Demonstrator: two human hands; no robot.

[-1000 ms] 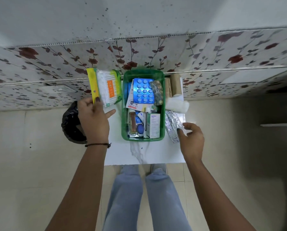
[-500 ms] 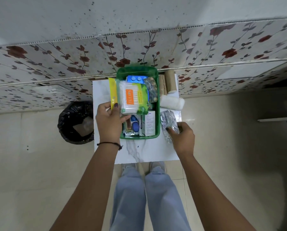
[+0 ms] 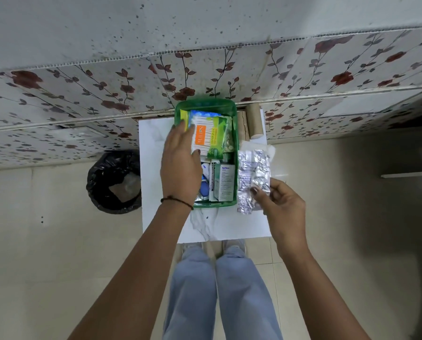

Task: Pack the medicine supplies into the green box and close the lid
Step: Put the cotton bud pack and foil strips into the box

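The green box (image 3: pixel 206 104) stands open on a small white table (image 3: pixel 156 192), filled with medicine cartons and strips. A pack of cotton swabs (image 3: pixel 208 137) lies on top of the contents at the far end of the box. My left hand (image 3: pixel 180 165) rests flat over the box, its fingers on the swab pack's left edge. To the right of the box, my right hand (image 3: pixel 282 204) pinches silver blister strips (image 3: pixel 252 175) by their near end and holds them just above the table. A white carton (image 3: pixel 225 182) stands in the box's near right corner.
Two brown bandage rolls (image 3: pixel 252 123) lie at the table's far right, beside the box. A white gauze pack (image 3: pixel 270 149) sits partly under the silver strips. A black-lined bin (image 3: pixel 115 182) stands on the floor left of the table. A floral wall panel runs behind.
My left hand carried the swab pack from left of the box into it and laid it on the contents. My right hand closed on the silver strips and lifted them.
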